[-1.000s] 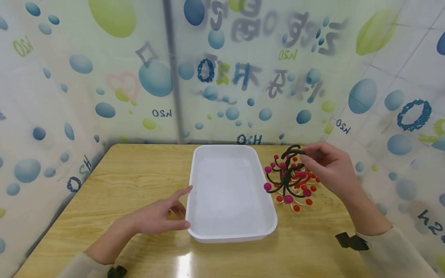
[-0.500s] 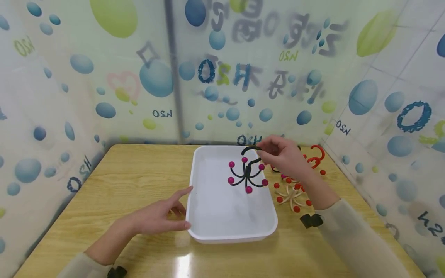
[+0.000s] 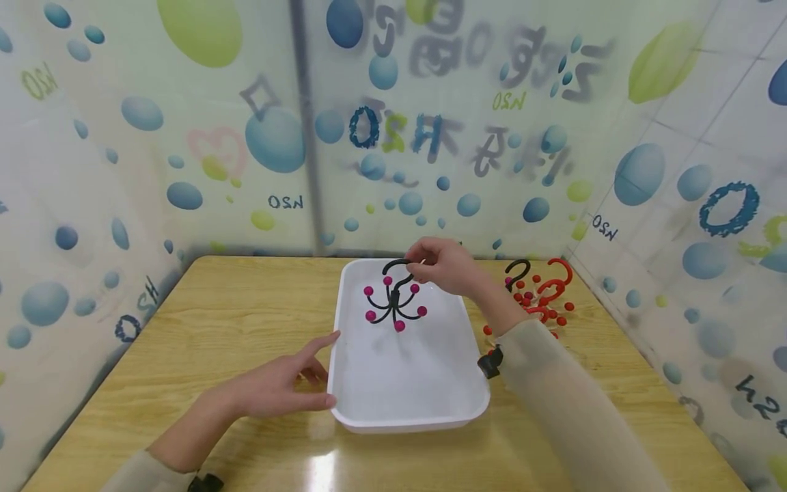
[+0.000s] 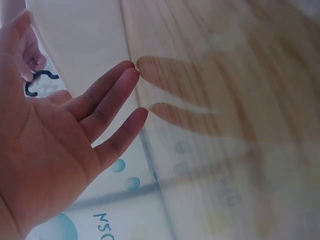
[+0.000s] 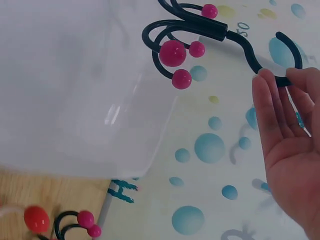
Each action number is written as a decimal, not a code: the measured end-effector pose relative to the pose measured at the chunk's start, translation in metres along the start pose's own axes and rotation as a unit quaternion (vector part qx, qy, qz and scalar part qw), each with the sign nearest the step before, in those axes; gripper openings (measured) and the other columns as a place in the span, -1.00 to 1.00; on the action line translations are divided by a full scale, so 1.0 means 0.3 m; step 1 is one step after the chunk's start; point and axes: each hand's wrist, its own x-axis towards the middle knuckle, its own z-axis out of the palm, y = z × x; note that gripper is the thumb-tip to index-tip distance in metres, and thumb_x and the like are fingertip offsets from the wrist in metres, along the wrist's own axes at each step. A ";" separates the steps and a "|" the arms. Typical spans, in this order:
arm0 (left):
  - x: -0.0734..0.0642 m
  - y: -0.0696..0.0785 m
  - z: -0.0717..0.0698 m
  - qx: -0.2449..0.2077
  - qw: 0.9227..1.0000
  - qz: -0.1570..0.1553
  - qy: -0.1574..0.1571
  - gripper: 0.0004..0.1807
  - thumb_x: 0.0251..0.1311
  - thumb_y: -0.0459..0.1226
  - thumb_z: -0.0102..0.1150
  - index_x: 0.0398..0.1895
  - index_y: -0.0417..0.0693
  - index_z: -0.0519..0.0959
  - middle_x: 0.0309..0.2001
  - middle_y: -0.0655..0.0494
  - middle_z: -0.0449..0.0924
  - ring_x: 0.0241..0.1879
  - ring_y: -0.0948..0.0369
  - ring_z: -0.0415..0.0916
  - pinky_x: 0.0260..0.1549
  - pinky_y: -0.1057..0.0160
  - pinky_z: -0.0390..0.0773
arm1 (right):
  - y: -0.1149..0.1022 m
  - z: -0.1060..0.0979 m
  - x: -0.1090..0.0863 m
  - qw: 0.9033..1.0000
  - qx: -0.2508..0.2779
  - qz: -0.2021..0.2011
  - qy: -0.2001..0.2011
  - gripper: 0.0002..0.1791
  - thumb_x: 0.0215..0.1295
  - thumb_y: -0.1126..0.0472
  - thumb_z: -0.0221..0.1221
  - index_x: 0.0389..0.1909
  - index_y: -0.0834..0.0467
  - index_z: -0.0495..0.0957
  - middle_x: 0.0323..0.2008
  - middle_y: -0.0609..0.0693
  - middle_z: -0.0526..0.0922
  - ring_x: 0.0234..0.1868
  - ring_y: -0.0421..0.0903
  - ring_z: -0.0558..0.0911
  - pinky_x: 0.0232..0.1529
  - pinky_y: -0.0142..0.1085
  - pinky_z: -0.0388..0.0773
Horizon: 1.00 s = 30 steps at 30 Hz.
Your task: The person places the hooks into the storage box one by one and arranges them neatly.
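Note:
My right hand point(image 3: 444, 265) pinches the curved hook of a black multi-arm hanger point(image 3: 394, 299) between thumb and fingers, over the far part of a white tray point(image 3: 412, 383). Magenta balls tip the hanger's several curled arms, which spread out below the hook. In the right wrist view the thumb and fingertips close on the bend of the black hook point(image 5: 250, 52). My left hand point(image 3: 283, 383) is at the tray's left side, thumb and index finger at the rim. In the left wrist view the left hand's fingers point(image 4: 112, 102) are extended, with nothing held.
On the wooden table point(image 3: 246, 301), right of the tray, lies a cluster of similar hangers: red hooked ones point(image 3: 553, 290) and a black one point(image 3: 518, 270). My right forearm partly hides them. A patterned curtain point(image 3: 393, 178) with blue and green dots stands behind the table.
My right hand has lifted the black hanger from the cluster on the right and carried it left over the tray. My left hand has stayed at the tray's left rim.

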 end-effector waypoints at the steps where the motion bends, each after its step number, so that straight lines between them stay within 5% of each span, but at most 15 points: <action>1: 0.000 0.000 0.000 -0.001 1.000 -0.001 -0.001 0.12 0.42 0.22 0.38 0.82 0.15 -0.04 0.02 0.27 0.73 0.14 0.16 0.66 0.22 -0.03 0.64 | -0.001 0.010 0.013 1.000 0.002 0.004 -0.005 -0.77 0.61 0.15 0.29 0.14 0.13 0.68 0.00 0.08 0.75 -0.10 -0.01 0.80 0.15 -0.08 0.77; 14: 0.003 0.004 -0.002 -0.009 1.000 -0.018 -0.008 0.13 0.41 0.21 0.39 0.82 0.11 -0.04 0.06 0.20 0.73 0.16 0.15 0.64 0.25 -0.13 0.63 | 0.018 0.137 0.148 0.998 0.009 0.062 0.004 -0.78 0.65 0.11 0.26 0.18 0.04 0.66 0.10 0.02 0.73 0.03 0.01 0.77 0.24 -0.06 0.74; 30: 0.007 0.004 -0.002 -0.008 1.000 -0.023 -0.008 0.13 0.41 0.20 0.40 0.82 0.11 -0.04 0.08 0.21 0.73 0.17 0.15 0.63 0.25 -0.15 0.62 | 0.038 0.171 0.171 0.994 0.026 0.107 0.017 -0.73 0.66 0.11 0.26 0.26 0.02 0.64 0.12 0.03 0.72 0.03 0.03 0.77 0.19 -0.07 0.74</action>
